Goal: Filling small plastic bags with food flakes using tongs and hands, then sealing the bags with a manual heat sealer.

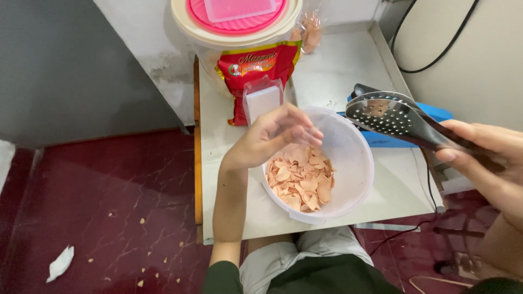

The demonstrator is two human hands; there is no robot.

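The left hand [283, 133] hovers unclenched over the round translucent plastic bowl of pale orange crackers [357, 158], near the table edge; the right hand [485, 158] (partly cut off) grasps a perforated metal skimmer [389, 114].

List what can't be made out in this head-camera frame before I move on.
- Head view: the left hand covers part of the white bowl of pale chips; whether its fingers hold any is hidden.
- The perforated metal spoon: its handle is covered by the right hand, itself cut by the right edge.
- The pink-lidded container is cut off by the top edge.
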